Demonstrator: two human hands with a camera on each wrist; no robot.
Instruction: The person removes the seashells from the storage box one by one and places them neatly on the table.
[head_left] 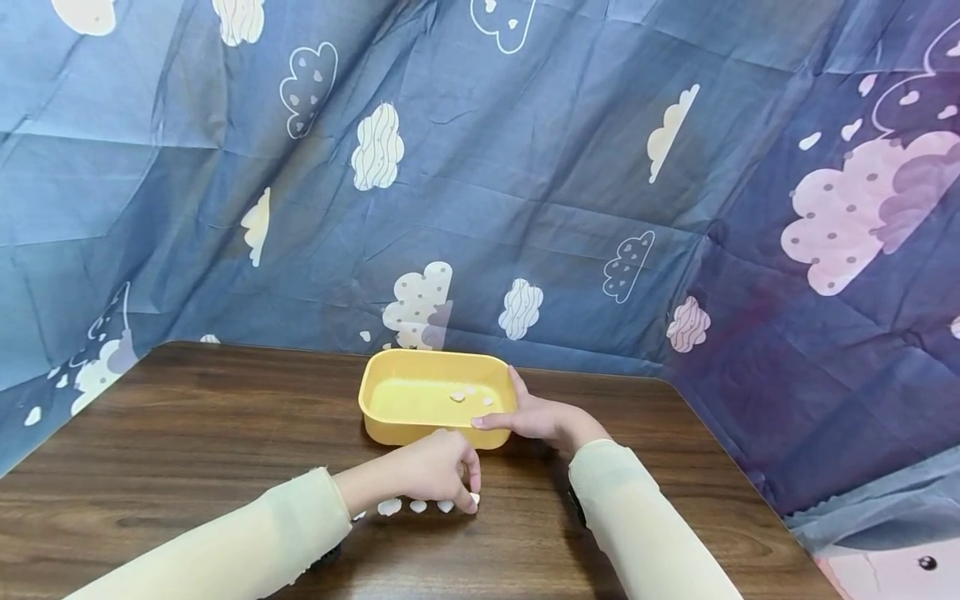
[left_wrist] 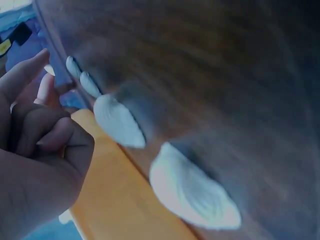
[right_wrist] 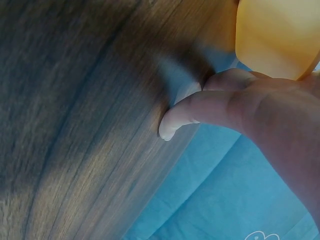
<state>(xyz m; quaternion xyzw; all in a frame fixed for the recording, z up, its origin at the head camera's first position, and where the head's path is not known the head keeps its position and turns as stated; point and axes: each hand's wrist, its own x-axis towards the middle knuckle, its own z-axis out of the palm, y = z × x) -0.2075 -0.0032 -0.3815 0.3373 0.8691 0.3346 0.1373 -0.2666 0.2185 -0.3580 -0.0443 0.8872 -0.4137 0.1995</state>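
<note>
Between thumb and index finger, my left hand (head_left: 438, 467) pinches a small white seashell (head_left: 475, 498) low over the table, at the right end of a row of white shells (head_left: 389, 507). Two ridged shells, one nearer (left_wrist: 192, 192) and one farther (left_wrist: 120, 122), look large in the left wrist view. Behind the row stands a yellow plastic tub (head_left: 405, 434) with several small pale shells (head_left: 457, 397) on its floor. My right hand (head_left: 534, 417) holds the tub's right end, thumb over the near rim and fingers along the outside.
The dark wood table (head_left: 187, 433) reaches back to a blue cloth (head_left: 465, 208) printed with clouds. More of that cloth hangs at the right side. My left forearm (head_left: 247, 542) hides part of the shell row.
</note>
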